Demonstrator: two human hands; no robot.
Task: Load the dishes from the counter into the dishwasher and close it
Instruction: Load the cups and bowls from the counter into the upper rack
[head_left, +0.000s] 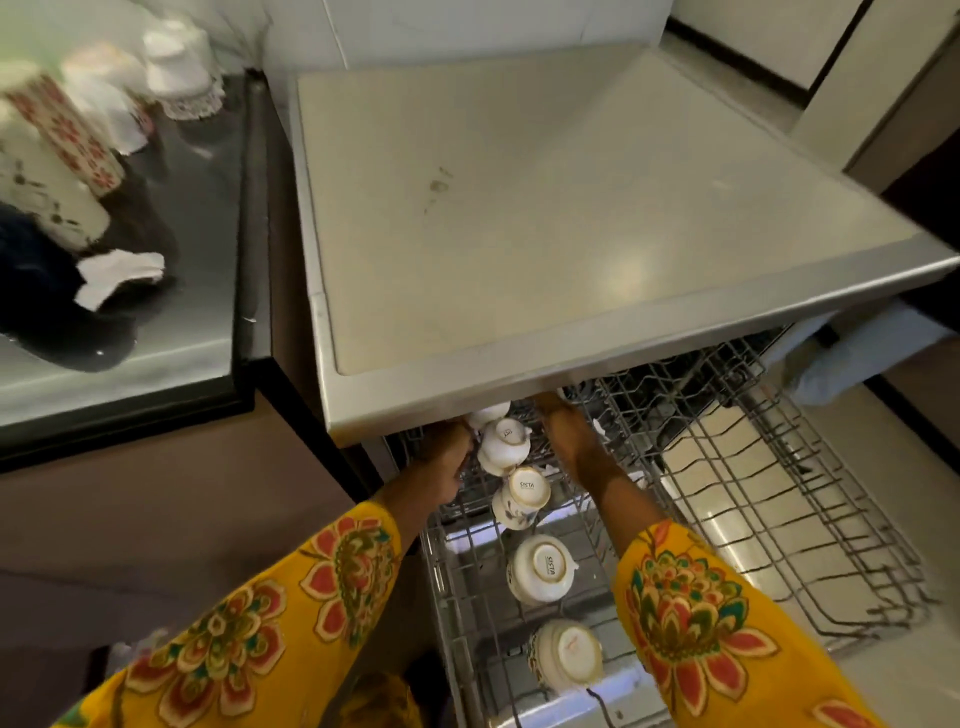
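The dishwasher stands open with its wire rack pulled out. Several white cups sit upside down in a row in the rack: one at the back, one behind the middle, one lower, one nearest me. My left hand reaches to the back of the rack, fingers curled at a white cup that is half hidden under the dishwasher's top edge. My right hand reaches in beside the row; its fingertips are hidden under that edge.
On the wet dark counter at the left stand white cups, a red-patterned mug and a dark dish. A second wire rack lies over the open steel door at the right.
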